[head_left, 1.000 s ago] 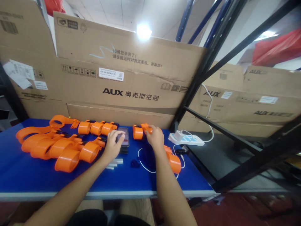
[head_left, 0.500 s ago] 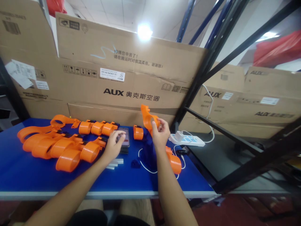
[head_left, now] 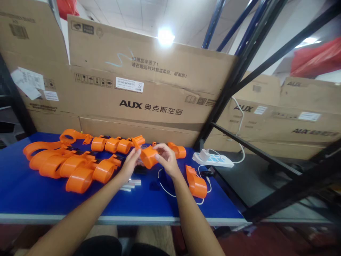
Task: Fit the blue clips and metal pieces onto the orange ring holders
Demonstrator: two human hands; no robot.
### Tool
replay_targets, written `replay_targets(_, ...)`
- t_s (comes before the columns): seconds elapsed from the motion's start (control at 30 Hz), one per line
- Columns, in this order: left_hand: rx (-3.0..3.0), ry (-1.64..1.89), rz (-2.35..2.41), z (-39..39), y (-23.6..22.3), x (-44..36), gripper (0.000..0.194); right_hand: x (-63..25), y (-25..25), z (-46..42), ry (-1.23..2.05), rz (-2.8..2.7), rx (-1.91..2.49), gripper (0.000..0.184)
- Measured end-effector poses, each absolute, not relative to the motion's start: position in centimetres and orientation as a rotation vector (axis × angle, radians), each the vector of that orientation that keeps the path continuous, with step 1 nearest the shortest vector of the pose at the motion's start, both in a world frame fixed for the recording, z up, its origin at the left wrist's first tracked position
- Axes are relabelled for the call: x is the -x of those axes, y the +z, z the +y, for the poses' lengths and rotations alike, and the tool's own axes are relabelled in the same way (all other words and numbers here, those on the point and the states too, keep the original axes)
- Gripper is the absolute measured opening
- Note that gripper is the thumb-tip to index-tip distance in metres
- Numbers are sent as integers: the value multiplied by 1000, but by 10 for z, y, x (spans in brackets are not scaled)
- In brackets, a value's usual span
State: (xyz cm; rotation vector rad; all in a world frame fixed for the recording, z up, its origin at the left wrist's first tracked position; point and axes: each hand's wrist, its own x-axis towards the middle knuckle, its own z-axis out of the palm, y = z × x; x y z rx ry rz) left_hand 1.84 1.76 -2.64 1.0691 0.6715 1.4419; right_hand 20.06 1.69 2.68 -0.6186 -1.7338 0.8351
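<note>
Left hand (head_left: 129,165), fingers pinching 1 orange ring piece (head_left: 149,158); right hand (head_left: 168,160), fingers narrow, holding same piece. From it: power strip (head_left: 223,161) 3 o'clock, pale strips (head_left: 135,182) 7 o'clock.

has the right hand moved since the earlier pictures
Yes. Against the white power strip, the right hand has moved left, farther from it, holding an orange piece.

The person's left hand (head_left: 129,165) and right hand (head_left: 167,160) held an orange ring-shaped part (head_left: 148,157) (tilted) above the blue table (head_left: 39,201).
</note>
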Motion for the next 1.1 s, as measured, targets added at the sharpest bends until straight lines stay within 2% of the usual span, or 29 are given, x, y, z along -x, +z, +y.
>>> replay_targets(0.13, -777, 1538, 595, 16, -23, -17, 51, -192, 20, 16, 959, -1773, 634, 33)
replay_targets(0.23, -652, 1526, 607, 14, -19, -11, 48, -191, 14, 20, 789, -1806, 794, 30)
replay_targets(0.43, -543, 1512, 502, 12, -9, 3, 50, -185, 6, 16, 411, -2379, 901, 14)
replay_targets(0.53, -596, 1500, 528, 10, -6, 2, 53, -178, 2, 9, 352, -2551, 934, 20)
replay_targets(0.7, -620, 1525, 531, 6, -6, -1, 52, -173, -3, 6, 337, -2661, 1032, 35)
replay_targets(0.97, -630, 1548, 602, 10, -6, 0, 55, -182, 0, 15, 450, -2597, 996, 14)
replay_targets(1.1, -644, 1534, 595, 12, -10, 2, 55, -189, 4, 17, 587, -2509, 918, 10)
